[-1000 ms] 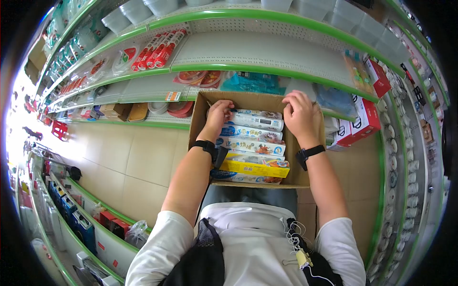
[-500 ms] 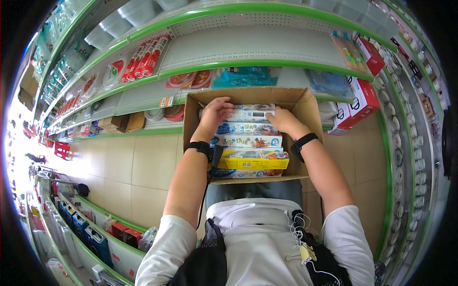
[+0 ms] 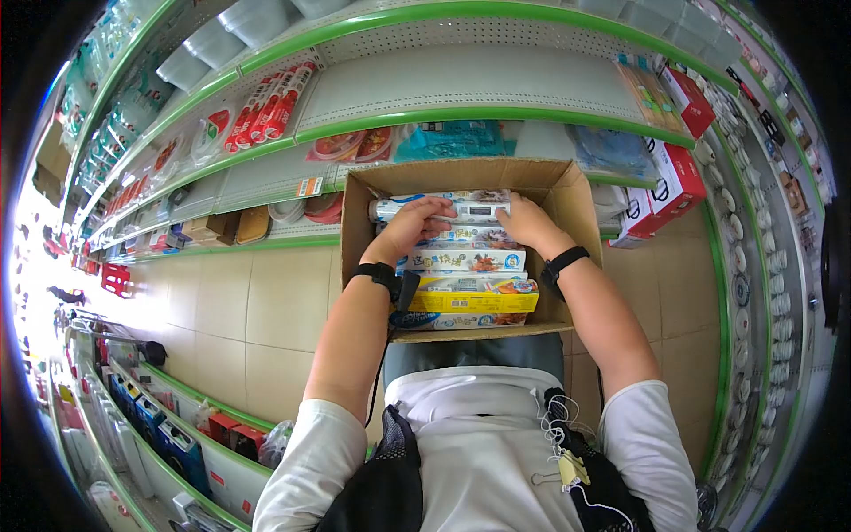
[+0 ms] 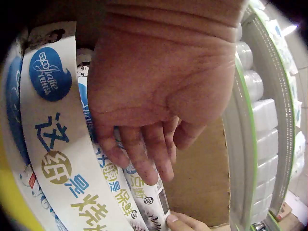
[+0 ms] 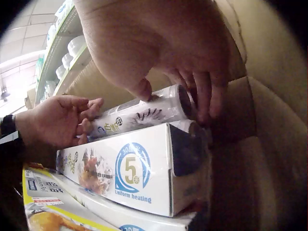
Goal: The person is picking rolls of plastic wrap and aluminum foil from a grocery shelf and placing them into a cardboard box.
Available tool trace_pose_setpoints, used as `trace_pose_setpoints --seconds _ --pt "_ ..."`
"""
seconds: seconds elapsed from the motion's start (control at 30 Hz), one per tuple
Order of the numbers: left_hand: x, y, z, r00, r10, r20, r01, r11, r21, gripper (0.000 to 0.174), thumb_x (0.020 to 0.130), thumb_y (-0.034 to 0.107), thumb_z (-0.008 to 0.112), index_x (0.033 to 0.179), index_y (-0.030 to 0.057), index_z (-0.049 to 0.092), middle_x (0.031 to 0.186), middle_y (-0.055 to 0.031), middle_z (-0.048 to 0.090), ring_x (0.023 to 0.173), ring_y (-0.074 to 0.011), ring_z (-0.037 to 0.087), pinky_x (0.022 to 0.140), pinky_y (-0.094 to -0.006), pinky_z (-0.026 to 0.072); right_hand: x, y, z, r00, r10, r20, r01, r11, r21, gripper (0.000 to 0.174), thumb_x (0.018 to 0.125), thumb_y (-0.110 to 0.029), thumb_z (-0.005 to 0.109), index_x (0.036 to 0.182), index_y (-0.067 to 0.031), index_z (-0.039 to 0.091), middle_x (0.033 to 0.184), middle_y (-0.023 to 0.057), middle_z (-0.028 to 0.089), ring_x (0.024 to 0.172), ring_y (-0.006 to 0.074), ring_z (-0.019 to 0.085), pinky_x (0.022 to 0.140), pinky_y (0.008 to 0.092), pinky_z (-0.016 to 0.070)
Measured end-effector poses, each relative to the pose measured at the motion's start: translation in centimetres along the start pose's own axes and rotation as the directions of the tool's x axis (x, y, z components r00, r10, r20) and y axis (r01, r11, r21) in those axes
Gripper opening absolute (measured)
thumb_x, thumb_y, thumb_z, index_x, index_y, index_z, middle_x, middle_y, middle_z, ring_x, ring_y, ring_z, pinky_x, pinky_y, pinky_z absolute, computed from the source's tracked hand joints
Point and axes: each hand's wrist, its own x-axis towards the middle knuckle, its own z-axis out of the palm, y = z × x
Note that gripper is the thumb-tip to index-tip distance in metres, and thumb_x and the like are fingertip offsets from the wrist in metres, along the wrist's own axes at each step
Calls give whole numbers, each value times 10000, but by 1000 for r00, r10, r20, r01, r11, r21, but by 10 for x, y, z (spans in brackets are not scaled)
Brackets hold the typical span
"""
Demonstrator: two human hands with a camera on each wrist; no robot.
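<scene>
An open cardboard box [image 3: 470, 175] holds several white printed cartons and a yellow one [image 3: 470, 302], with a white roll [image 3: 483, 213] near its back wall. My right hand [image 3: 537, 227] pinches the roll's right end, thumb on top and fingers around the end, as the right wrist view shows on the roll [image 5: 144, 113]. Over the left part of the same roll lies my left hand [image 3: 413, 228]; its fingers are loosely extended, palm facing the left wrist camera [image 4: 161, 82]. Whether those fingertips press on the roll is unclear.
Green-edged shelves [image 3: 496, 84] stand behind the box, with red rolls [image 3: 270, 111], teal packets [image 3: 452, 140] and clear tubs [image 3: 253, 22]. Red-and-white cartons [image 3: 678, 195] are at the right, beside shelves of stacked dishes. Tiled floor [image 3: 208, 293] shows left of the box.
My right hand has come down from the box's right rim onto the roll's end. My left hand has moved from the box's left side rightward over the roll. The camera view has shifted slightly.
</scene>
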Motion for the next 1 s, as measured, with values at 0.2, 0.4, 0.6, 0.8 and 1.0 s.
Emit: trace_pose_setpoints --seconds 0.2,0.4,0.6,0.8,1.0 --pt "-2 0 2 1000 21 0 -21 999 -42 465 1076 216 513 1529 122 469 1253 -84 725 969 -141 697 826 -285 527 1 1 -4 998 -51 -33 53 997 63 628 974 -342 635 1443 54 501 1309 344 628 1238 485 600 1061 510 480" --pt "2 -1 0 999 -46 25 47 998 -43 544 1080 206 495 1603 143 361 1218 -109 739 1014 -171 715 862 -298 536 0 1 -8 994 -105 -22 106 991 83 620 966 -313 651 1449 45 499 1315 349 621 1244 481 596 1056 507 485" --pt "7 -12 0 996 -79 48 78 996 39 534 1088 208 491 1604 219 350 1104 -86 772 967 -134 712 819 -278 535 -4 -2 -1 992 -106 72 109 993 -45 659 967 -291 651 1503 22 432 1378 359 543 1224 504 590 1047 493 499" --pt "6 -11 1 995 -89 35 87 994 70 517 1083 207 504 1584 230 380 1102 -55 776 939 -103 704 795 -259 519 -2 -4 -4 992 -91 86 94 995 -42 693 933 -248 674 1523 11 421 1349 349 553 1229 493 583 1059 468 488" --pt "7 -11 0 995 -94 38 91 993 81 527 1077 214 519 1585 235 377 1097 -58 777 932 -100 697 791 -262 517 -2 -3 -2 992 -91 84 95 994 -45 688 933 -250 684 1519 -3 423 1346 339 557 1230 493 583 1057 476 487"
